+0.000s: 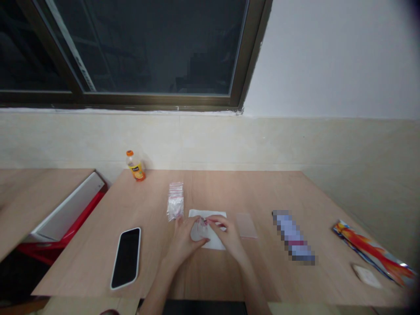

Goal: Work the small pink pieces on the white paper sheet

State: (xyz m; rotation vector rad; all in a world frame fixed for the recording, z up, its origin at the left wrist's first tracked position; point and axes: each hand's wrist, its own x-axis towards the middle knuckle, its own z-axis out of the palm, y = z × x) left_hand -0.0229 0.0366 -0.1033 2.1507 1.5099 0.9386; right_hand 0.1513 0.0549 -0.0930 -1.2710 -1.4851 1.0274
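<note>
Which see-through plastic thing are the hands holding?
The clear plastic between the left hand and right hand, over the white paper. The stacked bags and flat pinkish sheet lie on the table instead.

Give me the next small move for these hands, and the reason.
Probably ease the left hand and right hand slightly apart to check the clear bag: both hold it over the white paper, and whether it is open can't be told.

A small, crinkled bag of clear, thin plastic (pixel 198 230), with reddish marks at its bunched upper edge, is held over a white rectangular sheet of paper (pixel 215 242); whether they touch cannot be told. The sheet lies flat on the pale wooden tabletop (pixel 229 188), partly hidden.
</note>
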